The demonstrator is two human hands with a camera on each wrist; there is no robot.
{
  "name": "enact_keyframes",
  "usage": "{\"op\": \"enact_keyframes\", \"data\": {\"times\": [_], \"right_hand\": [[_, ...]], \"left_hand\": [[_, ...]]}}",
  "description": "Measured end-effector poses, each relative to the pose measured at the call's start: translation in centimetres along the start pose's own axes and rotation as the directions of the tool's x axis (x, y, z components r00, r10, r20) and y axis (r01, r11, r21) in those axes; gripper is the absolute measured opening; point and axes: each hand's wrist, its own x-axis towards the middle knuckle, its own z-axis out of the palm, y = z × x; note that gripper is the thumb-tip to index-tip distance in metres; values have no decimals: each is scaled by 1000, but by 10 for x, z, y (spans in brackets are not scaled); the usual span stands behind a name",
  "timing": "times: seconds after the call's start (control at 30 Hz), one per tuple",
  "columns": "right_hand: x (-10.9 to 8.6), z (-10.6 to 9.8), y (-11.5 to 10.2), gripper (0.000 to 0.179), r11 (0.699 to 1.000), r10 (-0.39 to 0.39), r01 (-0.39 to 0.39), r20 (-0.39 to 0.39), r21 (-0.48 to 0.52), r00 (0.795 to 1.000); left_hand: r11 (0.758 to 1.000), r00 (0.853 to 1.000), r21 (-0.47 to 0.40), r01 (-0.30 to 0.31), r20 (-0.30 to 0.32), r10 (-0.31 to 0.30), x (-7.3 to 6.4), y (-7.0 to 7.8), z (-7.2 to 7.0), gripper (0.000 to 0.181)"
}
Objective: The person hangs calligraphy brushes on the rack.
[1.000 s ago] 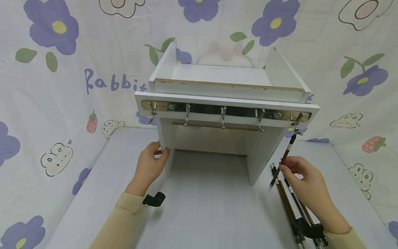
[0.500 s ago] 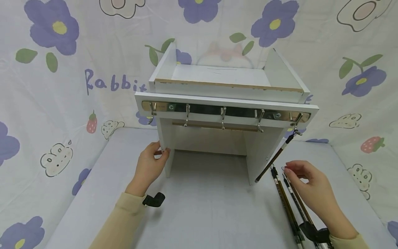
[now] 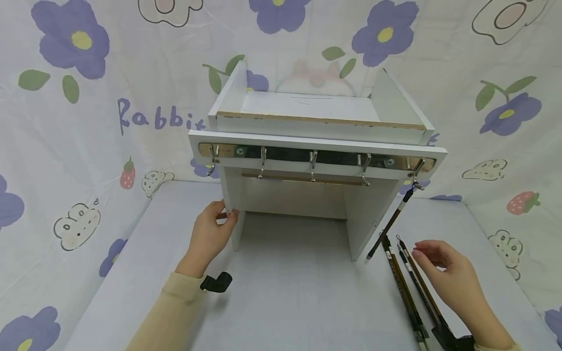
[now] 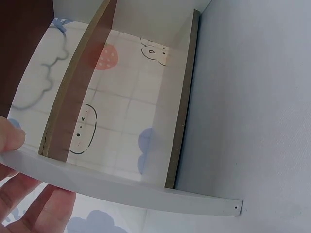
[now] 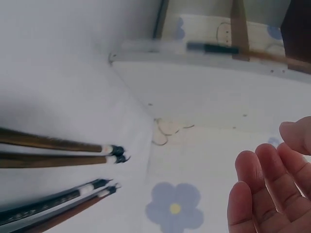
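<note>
A white shelf unit [image 3: 290, 135] carries a shiny strip with several metal hooks along its front. From the rightmost hook [image 3: 418, 168] hangs a calligraphy brush [image 3: 392, 220] by its loop, slanting down to the left; it is blurred in the right wrist view. My left hand [image 3: 209, 239] grips the front edge of the left side panel [image 4: 121, 187], thumb on one face and fingers on the other. My right hand [image 3: 454, 278] is apart from the hanging brush, with relaxed fingers and nothing in it. Just left of it lie several more brushes [image 3: 406, 297] on the table, loops pointing away.
A tray-like top with raised sides [image 3: 311, 107] sits above the hooks. Behind everything hangs a flower-printed cloth [image 3: 131, 58]. The light table surface [image 3: 298, 292] spreads below the unit and in front of it.
My right hand has released the brush and drawn back down to the right, beside the lying brushes. The freed brush has swung on its hook. My left hand keeps its grip.
</note>
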Motion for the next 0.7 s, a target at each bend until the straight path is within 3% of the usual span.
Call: {"op": "enact_keyframes", "data": {"times": [0.27,0.7], "right_hand": [[-7,-1,17,28,995,99,-98,17,-9,995],[-15,1,44,37,981,188,-187,22,-41,982]], "left_hand": [[1000,1000,-7,2,5,-2,0,-1,0,34],[1000,1000,-5,17,17,-17,0,1,0,36]]}}
